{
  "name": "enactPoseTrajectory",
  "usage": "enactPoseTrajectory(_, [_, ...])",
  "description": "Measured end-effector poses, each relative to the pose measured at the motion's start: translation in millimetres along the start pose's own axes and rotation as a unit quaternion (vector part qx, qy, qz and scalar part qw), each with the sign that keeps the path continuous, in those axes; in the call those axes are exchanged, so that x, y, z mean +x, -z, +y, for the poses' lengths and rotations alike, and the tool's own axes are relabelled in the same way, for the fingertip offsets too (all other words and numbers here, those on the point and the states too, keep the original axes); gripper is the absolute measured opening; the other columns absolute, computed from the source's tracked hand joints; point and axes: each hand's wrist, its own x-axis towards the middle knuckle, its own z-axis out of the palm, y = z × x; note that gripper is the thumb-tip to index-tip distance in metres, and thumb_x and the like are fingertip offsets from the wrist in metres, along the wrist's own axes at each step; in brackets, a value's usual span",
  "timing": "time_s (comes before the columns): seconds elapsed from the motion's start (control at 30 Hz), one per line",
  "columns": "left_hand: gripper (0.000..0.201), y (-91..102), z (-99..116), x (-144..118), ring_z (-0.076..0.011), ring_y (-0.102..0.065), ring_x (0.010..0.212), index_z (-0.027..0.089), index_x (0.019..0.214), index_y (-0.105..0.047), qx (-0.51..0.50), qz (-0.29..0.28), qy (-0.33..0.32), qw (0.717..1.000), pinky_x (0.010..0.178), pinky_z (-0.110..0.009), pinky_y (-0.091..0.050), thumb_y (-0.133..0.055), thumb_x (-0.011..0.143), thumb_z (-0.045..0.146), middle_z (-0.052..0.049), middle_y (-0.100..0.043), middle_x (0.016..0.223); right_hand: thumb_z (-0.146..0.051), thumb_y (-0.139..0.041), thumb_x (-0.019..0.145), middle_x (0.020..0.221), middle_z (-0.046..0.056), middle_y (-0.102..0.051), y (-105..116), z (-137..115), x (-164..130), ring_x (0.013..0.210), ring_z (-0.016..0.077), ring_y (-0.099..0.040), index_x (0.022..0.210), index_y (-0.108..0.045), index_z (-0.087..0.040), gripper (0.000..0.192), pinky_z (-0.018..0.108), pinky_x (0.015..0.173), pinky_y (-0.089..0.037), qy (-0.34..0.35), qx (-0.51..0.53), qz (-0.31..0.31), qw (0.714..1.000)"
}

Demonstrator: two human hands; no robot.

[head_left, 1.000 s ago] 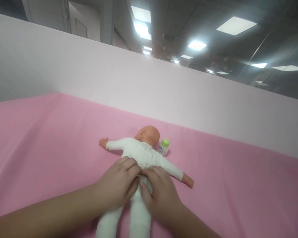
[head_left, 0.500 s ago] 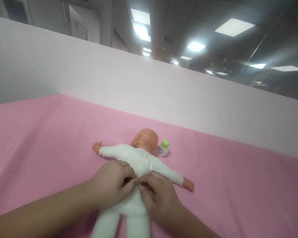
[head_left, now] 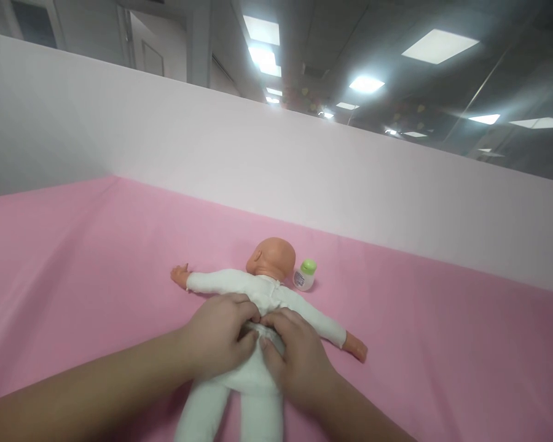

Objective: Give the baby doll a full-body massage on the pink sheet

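A baby doll (head_left: 260, 387) with a white cloth body lies face down, its bald head pointing away from me and its arms spread. My left hand (head_left: 225, 334) rests on the left of its back, fingers and thumb curled into the cloth. From the right, my right hand (head_left: 299, 353) grips the cloth the same way, its fingertips almost meeting the left ones. Between them the white fabric is bunched into a fold. Seams run up the back toward the neck. A small clear bottle with a green cap (head_left: 305, 275) stands just right of the doll's head.
Pink sheeting (head_left: 419, 344) covers the surface under the doll, with soft creases at left and right. A white padded wall (head_left: 276, 166) borders its far side. Beyond are a doorway (head_left: 159, 46) and glass reflecting ceiling lights.
Both hands have shifted slightly up the doll's back. Thumbs and fingers are spread further along the cloth, with more of the gathered fabric showing between them.
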Motion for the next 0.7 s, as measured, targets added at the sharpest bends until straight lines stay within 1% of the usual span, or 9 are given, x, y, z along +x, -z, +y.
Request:
enactPoseTrajectory(0.07, [0.017, 2.3, 0, 2, -0.0225, -0.063, 0.078, 0.021, 0.088, -0.073, 0.000, -0.005, 0.007, 1.000, 0.068, -0.036, -0.048, -0.058, 0.082, 0.021, -0.003, -0.069, 0.084, -0.016, -0.062, 0.088, 0.103, 0.003, -0.069, 1, 0, 0, 0.098, 0.0225, -0.062, 0.106, -0.066, -0.024, 0.020, 0.041, 0.091, -0.052, 0.005, 0.000, 0.009, 1.000])
enactPoseTrajectory(0.1, [0.017, 2.1, 0, 2, -0.0228, -0.063, 0.077, 0.021, 0.086, -0.073, 0.007, 0.005, -0.003, 1.000, 0.068, -0.037, -0.048, -0.056, 0.084, 0.022, -0.004, -0.069, 0.083, -0.016, -0.062, 0.087, 0.104, 0.004, -0.069, 1, 0, -1, 0.098, 0.0229, -0.062, 0.107, -0.066, -0.023, 0.021, 0.042, 0.091, -0.052, 0.012, -0.008, 0.020, 1.000])
enactPoseTrajectory(0.17, [0.020, -1.2, 0, -1, -0.0250, -0.062, 0.082, 0.019, 0.088, -0.073, 0.035, 0.050, -0.049, 0.997, 0.073, -0.040, -0.049, -0.053, 0.086, 0.022, -0.007, -0.068, 0.085, -0.016, -0.061, 0.087, 0.108, 0.006, -0.069, 0, 0, -4, 0.101, 0.0249, -0.062, 0.114, -0.065, -0.023, 0.028, 0.045, 0.093, -0.052, 0.032, -0.039, 0.049, 0.998])
enactPoseTrajectory(0.23, [0.025, -6.3, -1, -5, -0.0283, -0.061, 0.094, 0.018, 0.102, -0.072, 0.063, 0.106, -0.109, 0.986, 0.085, -0.046, -0.049, -0.052, 0.086, 0.020, -0.010, -0.069, 0.098, -0.017, -0.061, 0.087, 0.115, 0.009, -0.067, -2, 0, -7, 0.107, 0.0279, -0.060, 0.125, -0.061, -0.021, 0.038, 0.049, 0.097, -0.052, 0.050, -0.076, 0.077, 0.993])
enactPoseTrajectory(0.3, [0.035, -10.4, -1, -7, -0.0297, -0.059, 0.106, 0.016, 0.117, -0.068, 0.069, 0.132, -0.142, 0.979, 0.096, -0.048, -0.047, -0.053, 0.086, 0.018, -0.012, -0.067, 0.114, -0.020, -0.061, 0.088, 0.123, 0.013, -0.065, -4, 1, -9, 0.113, 0.0306, -0.058, 0.132, -0.056, -0.018, 0.045, 0.053, 0.100, -0.051, 0.056, -0.105, 0.089, 0.989])
enactPoseTrajectory(0.37, [0.040, -12.3, -2, -7, -0.0294, -0.058, 0.111, 0.016, 0.125, -0.065, 0.062, 0.117, -0.138, 0.981, 0.101, -0.048, -0.046, -0.053, 0.086, 0.016, -0.012, -0.066, 0.120, -0.022, -0.059, 0.090, 0.127, 0.015, -0.063, -6, 3, -9, 0.117, 0.0317, -0.057, 0.135, -0.055, -0.016, 0.046, 0.054, 0.103, -0.050, 0.053, -0.118, 0.079, 0.988])
enactPoseTrajectory(0.5, [0.038, -11.7, -4, -3, -0.0294, -0.059, 0.113, 0.017, 0.123, -0.067, 0.056, 0.060, -0.093, 0.992, 0.103, -0.049, -0.047, -0.055, 0.087, 0.016, -0.011, -0.068, 0.119, -0.023, -0.056, 0.092, 0.128, 0.014, -0.064, -9, 7, -7, 0.118, 0.0303, -0.057, 0.133, -0.057, -0.016, 0.041, 0.052, 0.105, -0.051, 0.040, -0.118, 0.035, 0.992])
enactPoseTrajectory(0.63, [0.039, -14.2, -7, -4, -0.0290, -0.059, 0.114, 0.016, 0.126, -0.065, 0.072, 0.066, -0.098, 0.990, 0.104, -0.050, -0.047, -0.054, 0.089, 0.018, -0.011, -0.066, 0.122, -0.025, -0.056, 0.093, 0.131, 0.015, -0.062, -10, 9, -9, 0.122, 0.0316, -0.056, 0.135, -0.056, -0.015, 0.043, 0.055, 0.108, -0.049, 0.041, -0.128, 0.045, 0.990])
enactPoseTrajectory(0.7, [0.044, -17.1, -9, -6, -0.0315, -0.056, 0.123, 0.015, 0.134, -0.060, 0.098, 0.082, -0.114, 0.985, 0.108, -0.052, -0.045, -0.052, 0.091, 0.019, -0.014, -0.063, 0.133, -0.026, -0.056, 0.093, 0.136, 0.016, -0.060, -10, 8, -10, 0.127, 0.0333, -0.053, 0.137, -0.055, -0.015, 0.046, 0.058, 0.109, -0.047, 0.038, -0.141, 0.062, 0.987])
